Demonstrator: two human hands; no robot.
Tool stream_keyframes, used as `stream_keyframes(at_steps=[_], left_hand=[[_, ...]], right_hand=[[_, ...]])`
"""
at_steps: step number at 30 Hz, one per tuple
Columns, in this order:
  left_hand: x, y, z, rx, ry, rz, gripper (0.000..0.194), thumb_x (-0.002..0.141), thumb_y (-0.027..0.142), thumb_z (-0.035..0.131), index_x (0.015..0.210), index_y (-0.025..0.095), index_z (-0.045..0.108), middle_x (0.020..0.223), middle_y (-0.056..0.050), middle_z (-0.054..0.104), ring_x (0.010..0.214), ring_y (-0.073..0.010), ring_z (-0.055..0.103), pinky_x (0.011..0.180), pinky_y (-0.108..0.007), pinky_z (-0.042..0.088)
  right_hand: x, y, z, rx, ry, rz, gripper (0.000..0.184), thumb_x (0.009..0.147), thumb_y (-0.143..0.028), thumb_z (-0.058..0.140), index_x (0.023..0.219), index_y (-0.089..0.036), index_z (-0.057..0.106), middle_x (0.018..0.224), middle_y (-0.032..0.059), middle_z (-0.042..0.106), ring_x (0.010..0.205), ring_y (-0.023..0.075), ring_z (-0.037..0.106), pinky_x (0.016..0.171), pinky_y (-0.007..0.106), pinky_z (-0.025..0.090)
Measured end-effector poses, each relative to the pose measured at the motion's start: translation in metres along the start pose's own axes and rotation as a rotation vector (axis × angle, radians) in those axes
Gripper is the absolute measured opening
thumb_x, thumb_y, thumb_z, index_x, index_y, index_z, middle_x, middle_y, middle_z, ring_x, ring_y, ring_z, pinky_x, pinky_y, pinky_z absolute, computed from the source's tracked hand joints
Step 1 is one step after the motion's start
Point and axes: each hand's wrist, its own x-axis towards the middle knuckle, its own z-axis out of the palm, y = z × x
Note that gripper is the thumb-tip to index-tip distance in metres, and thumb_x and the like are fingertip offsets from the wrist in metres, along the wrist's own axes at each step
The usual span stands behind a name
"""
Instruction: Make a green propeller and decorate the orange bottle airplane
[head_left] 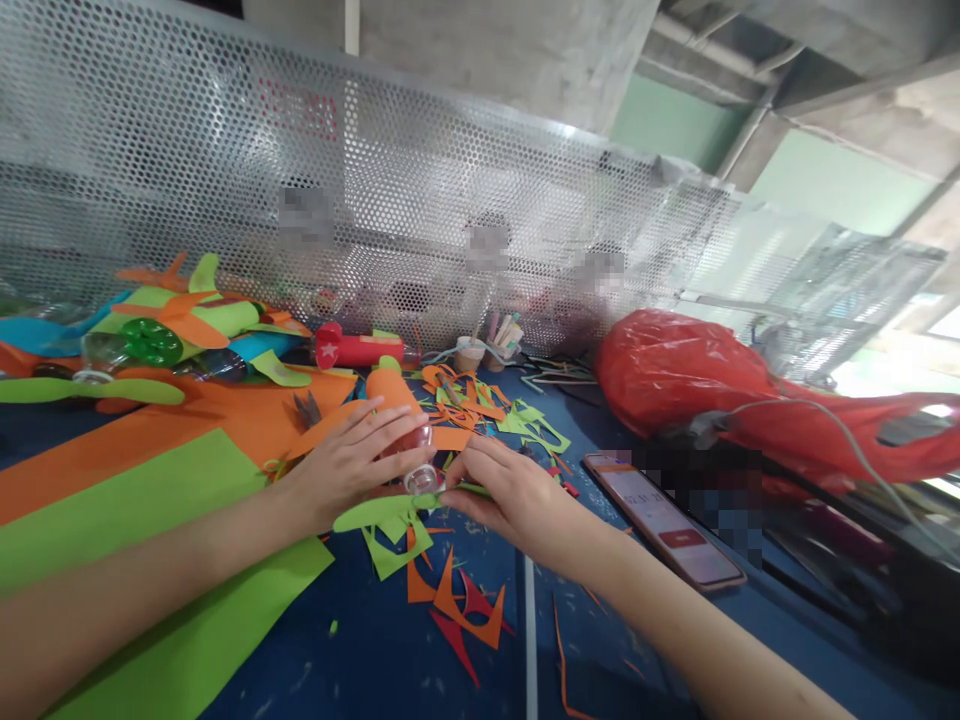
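Observation:
A clear plastic bottle (391, 388) wrapped in orange sheet lies on the blue table, its open neck toward me. My left hand (364, 450) is closed over the bottle's side, fingers laid across it. At the bottle's mouth is a light green propeller-shaped cutout (369, 512), with one blade reaching left. My right hand (499, 485) pinches the cutout beside the neck, between thumb and fingers. Its other blade is mostly hidden by that hand. Whether the cutout is attached to the neck I cannot tell.
Orange sheet (247, 418) and green sheet (187, 500) spread at left, with scissors (306, 410) nearby. Decorated bottles (187, 325) pile behind. Scraps (469, 610) litter the table. A phone (667, 520) and red plastic bag (682, 370) lie right. Perforated metal mesh (420, 180) stands behind.

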Motion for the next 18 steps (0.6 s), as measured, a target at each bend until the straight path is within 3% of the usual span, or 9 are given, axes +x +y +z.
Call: stream_keyframes(at_steps=[4,12,18], left_hand=[[-0.0013,-0.0004,-0.0037,-0.090,-0.047,-0.011,0.053,0.090,0.034,0.053,0.140,0.025,0.041,0.148,-0.010,0.041,0.138,-0.0267,0.032,0.116,-0.048,0.016],[-0.0006,0.0010,-0.0059,-0.133,-0.042,-0.018,0.052,0.090,0.032,0.051,0.141,0.026,0.041,0.148,-0.010,0.042,0.138,-0.0268,0.032,0.116,-0.050,0.017],[-0.0011,0.0016,-0.0032,-0.109,-0.027,-0.028,0.056,0.086,0.018,0.052,0.140,0.027,0.041,0.148,-0.009,0.042,0.138,-0.0267,0.034,0.115,-0.051,0.018]], right_hand=[[-0.0001,0.0027,0.0038,0.041,-0.001,0.014,0.021,0.097,-0.034,0.049,0.088,-0.017,0.056,0.085,0.0045,0.061,0.079,0.0149,0.059,0.072,0.028,0.050],[0.0011,0.0053,0.0069,0.082,0.004,0.053,0.017,0.095,-0.032,0.052,0.087,-0.018,0.055,0.085,0.0036,0.061,0.080,0.0149,0.059,0.072,0.027,0.049],[0.0012,0.0049,0.0074,0.076,0.006,0.069,0.013,0.095,-0.028,0.053,0.086,-0.018,0.053,0.084,0.0029,0.060,0.078,0.0145,0.058,0.071,0.026,0.048]])
